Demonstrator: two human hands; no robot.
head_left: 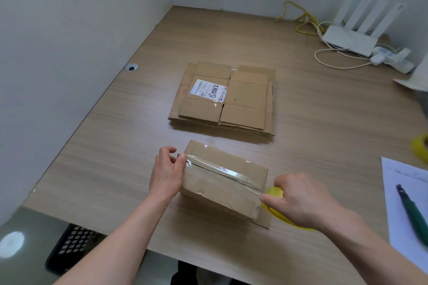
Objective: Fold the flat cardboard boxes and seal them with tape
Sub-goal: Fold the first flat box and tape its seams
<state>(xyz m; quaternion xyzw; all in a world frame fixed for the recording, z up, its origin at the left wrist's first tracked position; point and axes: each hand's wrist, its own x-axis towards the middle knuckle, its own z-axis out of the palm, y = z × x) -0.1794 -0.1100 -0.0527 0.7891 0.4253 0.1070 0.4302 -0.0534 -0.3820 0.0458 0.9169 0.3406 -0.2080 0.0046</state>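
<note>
In the head view, the folded cardboard box (223, 180) sat at lower centre on the counter (301, 122). The left hand (167, 172) pinched the tape strip's (222, 169) end at the box's left edge; the right hand's fingers (269, 199) curled round the yellow tape roll (275, 192). A slack pull could wrinkle the strip or drag it off the seam.

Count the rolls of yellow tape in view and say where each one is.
2. One yellow tape roll is gripped in the right hand at the folded box's right end. The other lies at the table's right edge, cut off by the frame.
</note>
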